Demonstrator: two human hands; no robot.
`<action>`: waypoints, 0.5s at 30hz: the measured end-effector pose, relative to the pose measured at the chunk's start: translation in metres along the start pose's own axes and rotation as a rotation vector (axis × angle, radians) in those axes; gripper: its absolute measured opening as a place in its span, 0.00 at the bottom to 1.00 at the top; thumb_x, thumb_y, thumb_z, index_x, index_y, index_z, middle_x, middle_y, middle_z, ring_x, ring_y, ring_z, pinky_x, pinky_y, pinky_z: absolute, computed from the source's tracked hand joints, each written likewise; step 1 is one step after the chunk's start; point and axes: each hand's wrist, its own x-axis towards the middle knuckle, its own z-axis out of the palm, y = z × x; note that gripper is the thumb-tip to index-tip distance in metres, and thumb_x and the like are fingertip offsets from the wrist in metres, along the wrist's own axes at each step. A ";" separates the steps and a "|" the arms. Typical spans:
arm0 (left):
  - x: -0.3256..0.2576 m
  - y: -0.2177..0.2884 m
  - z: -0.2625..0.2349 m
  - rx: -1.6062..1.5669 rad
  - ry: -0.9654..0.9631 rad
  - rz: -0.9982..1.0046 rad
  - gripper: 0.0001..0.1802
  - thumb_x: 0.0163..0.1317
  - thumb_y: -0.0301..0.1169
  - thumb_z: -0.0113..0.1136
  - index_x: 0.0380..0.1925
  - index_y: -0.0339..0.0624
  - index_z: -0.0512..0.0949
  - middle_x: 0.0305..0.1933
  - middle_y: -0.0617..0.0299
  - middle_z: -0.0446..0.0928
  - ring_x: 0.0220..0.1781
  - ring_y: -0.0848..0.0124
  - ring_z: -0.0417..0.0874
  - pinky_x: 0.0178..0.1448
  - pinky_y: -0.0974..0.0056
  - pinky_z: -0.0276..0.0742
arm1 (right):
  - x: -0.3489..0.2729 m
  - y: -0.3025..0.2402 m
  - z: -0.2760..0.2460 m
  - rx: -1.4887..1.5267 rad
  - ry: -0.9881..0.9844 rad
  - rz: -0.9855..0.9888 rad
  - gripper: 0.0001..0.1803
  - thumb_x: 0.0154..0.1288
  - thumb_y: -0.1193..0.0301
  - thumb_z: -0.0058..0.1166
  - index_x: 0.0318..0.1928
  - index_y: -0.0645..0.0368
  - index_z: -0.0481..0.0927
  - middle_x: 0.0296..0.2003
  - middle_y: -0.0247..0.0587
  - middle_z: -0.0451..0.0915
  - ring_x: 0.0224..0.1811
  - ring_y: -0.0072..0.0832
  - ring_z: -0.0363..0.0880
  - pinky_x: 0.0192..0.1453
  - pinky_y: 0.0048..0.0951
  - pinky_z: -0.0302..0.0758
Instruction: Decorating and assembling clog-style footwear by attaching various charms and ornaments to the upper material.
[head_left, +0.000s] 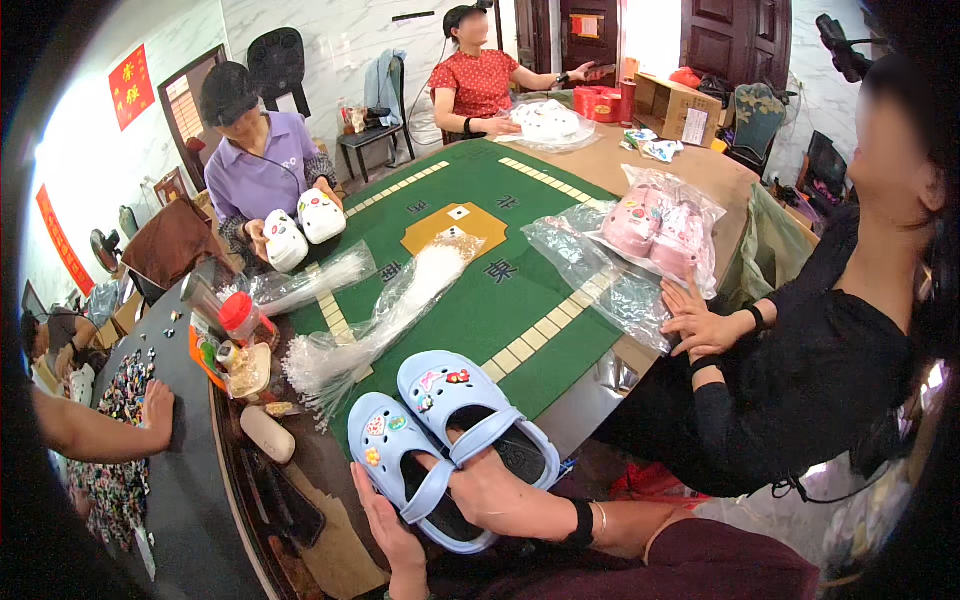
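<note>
A pair of light blue clogs is held low in front of me, colourful charms on their toes. My right hand [490, 492] reaches in from the right, its fingers gripping at the inner edges and straps of both, partly hidden. Against the outer side of the left clog [392, 452] lies my left hand [388, 525], supporting it; some of its fingers are out of sight. The right clog [468, 400] overlaps the green table mat [560, 370]. Just beyond the toes is a bundle of thin white strips [390, 320] in clear plastic.
Across the table a person in purple holds white clogs [300, 235]; another, in red, sits behind a bagged white item [545, 122]. At right, someone in black touches bagged pink clogs [665, 230]. A red-lidded jar [245, 318] stands left, beside a dark surface with small colourful pieces [115, 470] and another person's arm.
</note>
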 end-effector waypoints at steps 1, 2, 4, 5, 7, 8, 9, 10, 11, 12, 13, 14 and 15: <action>-0.001 0.001 0.001 0.000 0.003 -0.001 0.35 0.81 0.46 0.33 0.76 0.28 0.53 0.82 0.45 0.49 0.84 0.56 0.48 0.83 0.54 0.41 | 0.002 -0.002 -0.004 0.070 -0.069 0.060 0.32 0.60 0.75 0.50 0.68 0.61 0.72 0.64 0.75 0.64 0.69 0.67 0.61 0.73 0.58 0.56; -0.002 0.002 0.002 0.068 0.004 0.021 0.36 0.81 0.47 0.33 0.76 0.28 0.53 0.82 0.44 0.48 0.84 0.55 0.47 0.83 0.54 0.41 | 0.003 -0.003 -0.007 0.140 -0.138 0.121 0.32 0.60 0.75 0.50 0.68 0.59 0.73 0.67 0.71 0.64 0.73 0.65 0.58 0.76 0.59 0.52; -0.002 0.002 0.002 0.134 0.006 0.043 0.36 0.81 0.48 0.33 0.75 0.27 0.53 0.82 0.43 0.47 0.84 0.53 0.47 0.83 0.53 0.40 | 0.001 -0.005 -0.006 0.106 -0.119 0.108 0.32 0.60 0.75 0.51 0.68 0.59 0.73 0.67 0.72 0.64 0.72 0.65 0.58 0.75 0.59 0.53; -0.001 0.001 0.002 0.150 0.003 0.040 0.37 0.80 0.48 0.33 0.76 0.27 0.53 0.82 0.42 0.47 0.84 0.52 0.46 0.83 0.53 0.40 | 0.001 -0.005 -0.005 0.073 -0.098 0.096 0.33 0.60 0.75 0.51 0.68 0.60 0.73 0.68 0.72 0.63 0.72 0.65 0.58 0.74 0.60 0.55; -0.001 0.001 0.003 0.164 -0.001 0.033 0.37 0.80 0.49 0.33 0.76 0.28 0.52 0.82 0.42 0.46 0.84 0.51 0.46 0.83 0.52 0.39 | 0.001 -0.002 -0.005 0.120 -0.090 0.080 0.33 0.59 0.75 0.52 0.68 0.62 0.73 0.67 0.75 0.62 0.71 0.67 0.58 0.73 0.61 0.56; 0.000 0.000 0.003 0.154 -0.007 0.035 0.38 0.80 0.49 0.33 0.76 0.28 0.52 0.82 0.41 0.46 0.84 0.51 0.45 0.83 0.52 0.39 | -0.001 0.000 0.000 0.118 -0.130 0.106 0.33 0.59 0.75 0.52 0.68 0.62 0.72 0.66 0.76 0.62 0.70 0.68 0.59 0.72 0.61 0.57; 0.000 0.000 0.003 0.144 -0.012 0.037 0.38 0.80 0.49 0.33 0.76 0.28 0.52 0.82 0.41 0.45 0.84 0.51 0.45 0.83 0.52 0.38 | 0.000 0.000 0.001 0.116 -0.171 0.131 0.33 0.59 0.75 0.52 0.68 0.63 0.72 0.65 0.78 0.62 0.69 0.69 0.60 0.72 0.62 0.57; 0.001 0.000 0.003 0.142 -0.011 0.035 0.38 0.80 0.49 0.33 0.76 0.28 0.52 0.82 0.41 0.45 0.84 0.51 0.45 0.83 0.52 0.38 | 0.001 0.000 0.000 0.115 -0.173 0.131 0.33 0.59 0.75 0.52 0.68 0.63 0.72 0.65 0.78 0.62 0.69 0.69 0.60 0.72 0.62 0.57; 0.002 0.001 0.002 0.140 -0.017 0.036 0.38 0.80 0.49 0.33 0.76 0.28 0.51 0.82 0.40 0.45 0.84 0.51 0.45 0.83 0.52 0.38 | 0.002 -0.001 -0.003 0.069 -0.073 0.060 0.30 0.59 0.76 0.52 0.65 0.63 0.74 0.60 0.76 0.66 0.63 0.66 0.65 0.66 0.58 0.63; 0.003 0.001 0.002 0.138 -0.025 0.038 0.38 0.79 0.48 0.33 0.76 0.28 0.51 0.82 0.40 0.45 0.84 0.50 0.44 0.83 0.52 0.38 | 0.003 -0.001 -0.004 0.023 0.027 -0.009 0.27 0.60 0.78 0.51 0.62 0.64 0.75 0.55 0.75 0.69 0.57 0.64 0.71 0.60 0.53 0.70; 0.004 0.003 0.003 0.136 -0.027 0.037 0.38 0.79 0.48 0.33 0.76 0.28 0.51 0.82 0.40 0.45 0.84 0.50 0.44 0.83 0.52 0.38 | 0.004 0.001 -0.002 0.021 0.026 -0.007 0.27 0.60 0.78 0.51 0.62 0.64 0.75 0.55 0.75 0.69 0.57 0.64 0.71 0.60 0.53 0.70; 0.004 0.005 0.003 0.168 -0.022 0.035 0.38 0.79 0.48 0.33 0.76 0.28 0.51 0.82 0.40 0.46 0.84 0.50 0.45 0.83 0.52 0.38 | 0.003 0.004 0.001 0.039 0.032 -0.017 0.26 0.61 0.77 0.52 0.61 0.64 0.76 0.55 0.73 0.70 0.56 0.63 0.72 0.59 0.53 0.71; 0.004 0.007 0.003 0.200 -0.017 0.034 0.38 0.79 0.48 0.33 0.76 0.28 0.52 0.82 0.40 0.46 0.84 0.50 0.45 0.83 0.52 0.38 | 0.003 0.007 0.005 0.057 0.038 -0.029 0.24 0.62 0.76 0.53 0.60 0.64 0.77 0.54 0.71 0.71 0.55 0.63 0.73 0.59 0.53 0.71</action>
